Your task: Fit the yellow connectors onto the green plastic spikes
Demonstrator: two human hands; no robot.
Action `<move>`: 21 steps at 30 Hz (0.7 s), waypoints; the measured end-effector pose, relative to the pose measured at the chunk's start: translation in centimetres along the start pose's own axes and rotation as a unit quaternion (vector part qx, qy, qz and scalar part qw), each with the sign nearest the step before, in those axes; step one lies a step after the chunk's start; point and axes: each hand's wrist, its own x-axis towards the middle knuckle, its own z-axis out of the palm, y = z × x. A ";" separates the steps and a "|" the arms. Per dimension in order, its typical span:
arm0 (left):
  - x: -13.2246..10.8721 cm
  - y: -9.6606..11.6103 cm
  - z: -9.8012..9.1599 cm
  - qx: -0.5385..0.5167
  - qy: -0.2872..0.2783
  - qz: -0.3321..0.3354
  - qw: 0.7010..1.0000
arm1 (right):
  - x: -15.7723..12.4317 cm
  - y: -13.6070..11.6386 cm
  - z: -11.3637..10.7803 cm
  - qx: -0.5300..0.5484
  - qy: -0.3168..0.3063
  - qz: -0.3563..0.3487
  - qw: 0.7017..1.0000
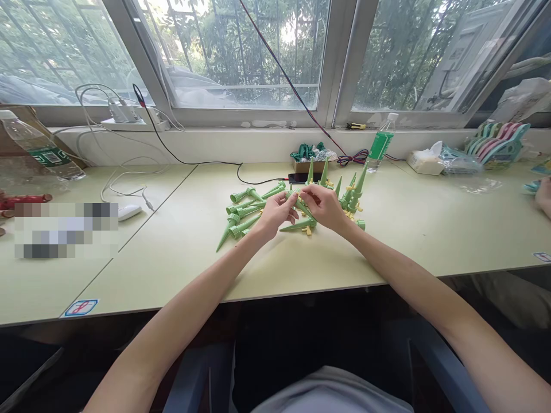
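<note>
Both my hands meet over the middle of a pale green table. My left hand and my right hand are closed together on one green plastic spike held between them. To the left lies a pile of green spikes on their sides. To the right several spikes stand upright, some with small yellow fittings. One more spike with a yellow fitting lies just under my hands.
A plastic bottle with a green label, a small cardboard box of green parts and a dark phone sit behind the spikes. White cables and a charger lie at the left. Another person's hand shows at the right edge.
</note>
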 end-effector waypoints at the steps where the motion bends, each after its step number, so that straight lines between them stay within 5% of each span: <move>1: 0.0 0.0 0.0 0.000 0.000 -0.002 1.000 | 0.0 0.0 0.0 -0.001 -0.001 0.000 1.000; 21: 0.1 0.3 0.3 0.011 0.033 0.009 0.999 | -0.1 0.1 0.0 0.000 -0.012 -0.024 1.000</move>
